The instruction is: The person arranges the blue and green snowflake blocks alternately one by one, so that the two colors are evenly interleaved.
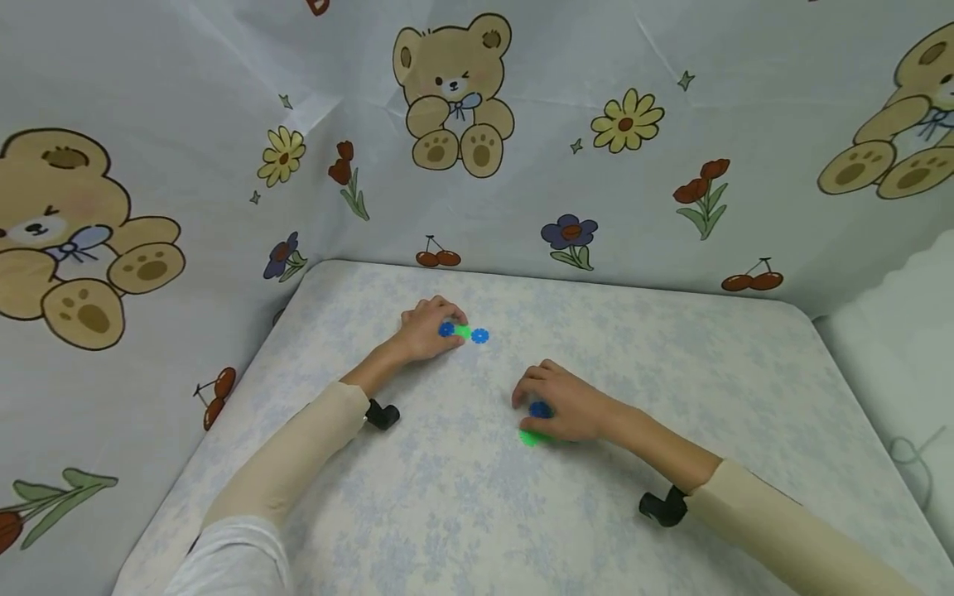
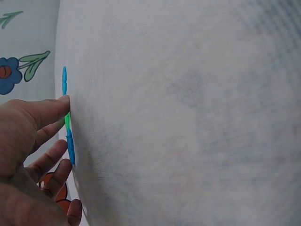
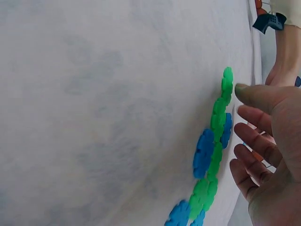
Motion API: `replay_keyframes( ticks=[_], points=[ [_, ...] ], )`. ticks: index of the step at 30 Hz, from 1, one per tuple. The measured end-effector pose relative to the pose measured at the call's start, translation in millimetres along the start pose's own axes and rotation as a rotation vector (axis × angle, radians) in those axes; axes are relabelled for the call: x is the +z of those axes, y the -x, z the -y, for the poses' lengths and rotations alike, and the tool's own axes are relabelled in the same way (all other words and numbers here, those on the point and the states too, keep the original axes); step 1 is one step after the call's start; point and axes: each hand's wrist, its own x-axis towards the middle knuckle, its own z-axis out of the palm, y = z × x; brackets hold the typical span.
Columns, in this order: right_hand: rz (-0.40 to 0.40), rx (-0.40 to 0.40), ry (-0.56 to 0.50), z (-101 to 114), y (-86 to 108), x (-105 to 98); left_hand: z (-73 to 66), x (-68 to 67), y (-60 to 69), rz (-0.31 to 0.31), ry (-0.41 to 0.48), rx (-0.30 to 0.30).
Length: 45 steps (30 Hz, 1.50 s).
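My left hand [image 1: 426, 331] is at the far side of the table, pinching a short strip of linked plastic snowflake discs between thumb and fingers. A green disc [image 1: 463, 332] sits in the strip's middle, with a blue disc [image 1: 480, 336] at its right end and another at its left. My right hand [image 1: 568, 403] hovers close over a longer chain of discs, fingers loosely bent and apart. In the right wrist view this chain shows several green discs [image 3: 218, 117] and several blue discs [image 3: 203, 153]. The thumb tip is beside the chain's green end; contact cannot be told.
The table [image 1: 447, 497] has a pale floral cloth. A curtain with printed bears [image 1: 455, 99] and flowers stands along its back and left. Black wrist cameras [image 1: 663, 507] stick out below both forearms. A thin cable [image 1: 920, 463] hangs at the right edge.
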Motion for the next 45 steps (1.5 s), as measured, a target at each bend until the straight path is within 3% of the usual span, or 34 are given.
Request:
replay_keyframes(
  ticks=[9, 13, 20, 28, 33, 45],
  points=[
    [-0.006, -0.081, 0.077, 0, 16.1, 1, 4.6, -2.0, 0.6, 0.0, 0.016, 0.006],
    [-0.006, -0.093, 0.054, 1, 15.9, 4, 6.9, -1.4, -1.1, 0.002, 0.013, 0.01],
    [-0.011, -0.078, 0.024, 2, 12.9, 7, 3.4, -1.7, -3.3, 0.003, 0.002, 0.031],
    [-0.03, -0.034, -0.03, 0, 4.1, 10, -4.0, 6.7, -4.9, 0.032, -0.009, 0.084],
    [-0.046, 0.003, -0.036, -2, -2.1, 11, -9.8, 9.1, -5.3, 0.025, -0.02, 0.094],
    [-0.118, 0.005, -0.074, -8, -15.3, 10, -12.8, 12.2, -10.2, 0.011, -0.009, 0.09]
  ],
)
